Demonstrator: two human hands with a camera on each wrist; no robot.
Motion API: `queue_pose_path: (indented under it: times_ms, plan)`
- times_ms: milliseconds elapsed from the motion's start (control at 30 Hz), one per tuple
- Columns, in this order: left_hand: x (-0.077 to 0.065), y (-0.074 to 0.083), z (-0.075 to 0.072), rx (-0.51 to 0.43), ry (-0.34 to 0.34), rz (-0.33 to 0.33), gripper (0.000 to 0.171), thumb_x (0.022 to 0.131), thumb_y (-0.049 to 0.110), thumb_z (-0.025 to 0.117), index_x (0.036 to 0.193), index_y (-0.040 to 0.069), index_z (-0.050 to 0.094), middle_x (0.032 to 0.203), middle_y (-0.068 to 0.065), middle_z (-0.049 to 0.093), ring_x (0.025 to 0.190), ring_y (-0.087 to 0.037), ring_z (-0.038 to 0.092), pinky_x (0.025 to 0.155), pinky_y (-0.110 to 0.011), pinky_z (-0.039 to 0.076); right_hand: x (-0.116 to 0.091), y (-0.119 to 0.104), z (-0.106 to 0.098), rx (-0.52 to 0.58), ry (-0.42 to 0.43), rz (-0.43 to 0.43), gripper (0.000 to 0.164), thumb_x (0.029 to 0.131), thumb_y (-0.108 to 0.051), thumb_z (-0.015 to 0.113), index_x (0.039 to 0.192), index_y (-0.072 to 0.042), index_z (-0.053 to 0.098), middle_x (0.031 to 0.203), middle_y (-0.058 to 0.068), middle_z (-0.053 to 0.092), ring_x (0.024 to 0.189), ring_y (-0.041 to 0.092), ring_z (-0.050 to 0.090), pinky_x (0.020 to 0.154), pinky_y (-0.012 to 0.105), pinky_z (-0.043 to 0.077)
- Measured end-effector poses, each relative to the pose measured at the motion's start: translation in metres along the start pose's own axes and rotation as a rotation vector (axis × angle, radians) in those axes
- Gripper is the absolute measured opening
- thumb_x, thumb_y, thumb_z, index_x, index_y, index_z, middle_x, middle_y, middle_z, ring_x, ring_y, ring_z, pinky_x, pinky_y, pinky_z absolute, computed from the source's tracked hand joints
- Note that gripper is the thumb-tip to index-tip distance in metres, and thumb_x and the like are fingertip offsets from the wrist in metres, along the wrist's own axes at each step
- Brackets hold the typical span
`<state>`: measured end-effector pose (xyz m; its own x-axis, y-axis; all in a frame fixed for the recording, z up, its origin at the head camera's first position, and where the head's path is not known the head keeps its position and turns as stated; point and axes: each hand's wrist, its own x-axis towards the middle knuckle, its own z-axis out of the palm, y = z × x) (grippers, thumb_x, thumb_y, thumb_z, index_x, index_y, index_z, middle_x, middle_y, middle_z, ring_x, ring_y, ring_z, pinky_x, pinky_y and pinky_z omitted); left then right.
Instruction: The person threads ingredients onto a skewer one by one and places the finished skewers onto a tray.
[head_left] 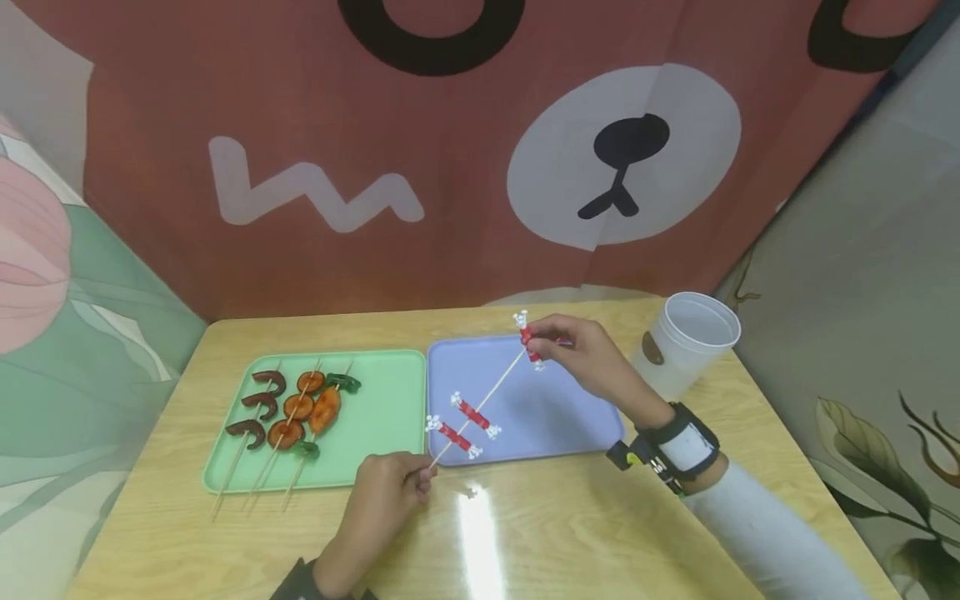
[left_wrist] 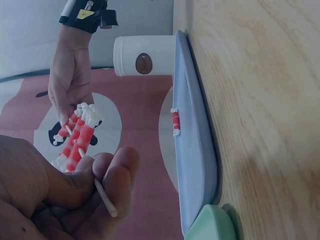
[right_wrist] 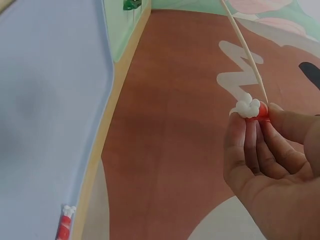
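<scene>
A thin wooden skewer (head_left: 495, 387) slants up to the right between the hands. My left hand (head_left: 386, 490) pinches it near its lower end, and its tip pokes out past the fingers in the left wrist view. Two red toy sausages with white frilled ends (head_left: 474, 414) are threaded on the lower half, side by side. At the skewer's upper end, my right hand (head_left: 585, 354) pinches a third toy sausage (right_wrist: 250, 109) between thumb and fingers. The skewer meets this piece in the right wrist view. Below lies the blue tray (head_left: 585, 425).
One more red-and-white piece (left_wrist: 175, 121) lies on the blue tray. A green tray (head_left: 390, 408) at left bears skewers of dark curled pieces (head_left: 258, 406), round orange slices (head_left: 298, 407), and an orange piece between green ones (head_left: 325, 410). A white translucent cup (head_left: 678, 354) stands at back right.
</scene>
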<state>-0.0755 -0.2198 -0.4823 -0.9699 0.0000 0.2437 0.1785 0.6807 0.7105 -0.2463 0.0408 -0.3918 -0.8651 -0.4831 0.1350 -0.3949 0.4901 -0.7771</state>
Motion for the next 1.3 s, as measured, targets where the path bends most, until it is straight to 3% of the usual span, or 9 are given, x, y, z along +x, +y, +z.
queue_pose_path:
  times_ms: [167,300,500,667,833,1100,1300]
  plan:
    - [-0.003,-0.002,0.001,-0.016,-0.021,-0.030,0.020,0.076,-0.013,0.077,0.091,0.000,0.080,0.080,-0.008,0.079,0.069,-0.013,0.073,0.061,-0.007,0.054,-0.001,0.003,0.007,-0.004,-0.003,-0.006,0.026,0.096,-0.021,0.074,0.118,-0.007,0.073,0.104,0.007,0.077,0.090,0.015,0.072,0.081,0.028,0.063]
    - [-0.005,-0.003,0.002,-0.006,-0.024,-0.034,0.020,0.075,-0.012,0.077,0.089,0.001,0.081,0.080,-0.007,0.079,0.070,-0.014,0.073,0.062,-0.010,0.056,-0.006,0.001,0.013,-0.097,0.019,-0.062,0.028,0.094,-0.021,0.075,0.120,-0.011,0.074,0.106,0.002,0.077,0.088,0.013,0.072,0.082,0.032,0.064]
    - [-0.003,-0.001,0.009,0.048,0.038,0.004,0.016,0.074,-0.009,0.080,0.085,0.003,0.081,0.080,-0.009,0.079,0.072,-0.019,0.076,0.066,-0.020,0.063,-0.016,-0.015,0.028,-0.363,0.174,-0.197,0.030,0.092,-0.016,0.077,0.122,-0.012,0.076,0.087,0.000,0.069,0.081,0.014,0.067,0.071,0.029,0.058]
    - [0.000,0.003,0.010,0.077,0.070,-0.010,0.014,0.076,-0.008,0.079,0.084,0.002,0.081,0.080,-0.011,0.079,0.072,-0.023,0.077,0.064,-0.025,0.065,-0.021,-0.025,0.044,-0.465,0.322,-0.241,0.032,0.090,-0.010,0.078,0.122,-0.012,0.076,0.078,0.002,0.063,0.068,0.017,0.052,0.060,0.028,0.044]
    - [0.001,0.005,0.010,0.088,0.096,-0.024,0.016,0.075,-0.009,0.080,0.085,0.003,0.082,0.081,-0.012,0.079,0.072,-0.026,0.078,0.065,-0.030,0.066,-0.020,-0.027,0.056,-0.446,0.414,-0.240,0.031,0.090,-0.008,0.078,0.121,-0.011,0.076,0.078,0.004,0.067,0.064,0.015,0.051,0.056,0.026,0.042]
    - [0.008,0.008,0.015,0.056,0.053,-0.052,0.012,0.077,-0.007,0.079,0.084,0.003,0.081,0.081,-0.013,0.079,0.073,-0.027,0.078,0.066,-0.030,0.066,-0.024,-0.027,0.061,-0.429,0.426,-0.221,0.043,0.084,-0.018,0.084,0.126,-0.010,0.074,0.084,0.006,0.064,0.069,0.018,0.053,0.057,0.025,0.042]
    - [0.006,0.005,0.014,0.079,0.056,-0.062,0.013,0.076,-0.008,0.079,0.084,0.002,0.081,0.082,-0.015,0.079,0.073,-0.028,0.078,0.066,-0.031,0.066,-0.024,-0.025,0.068,-0.435,0.440,-0.226,0.040,0.083,-0.019,0.085,0.120,-0.008,0.076,0.081,0.005,0.065,0.068,0.014,0.051,0.056,0.024,0.042]
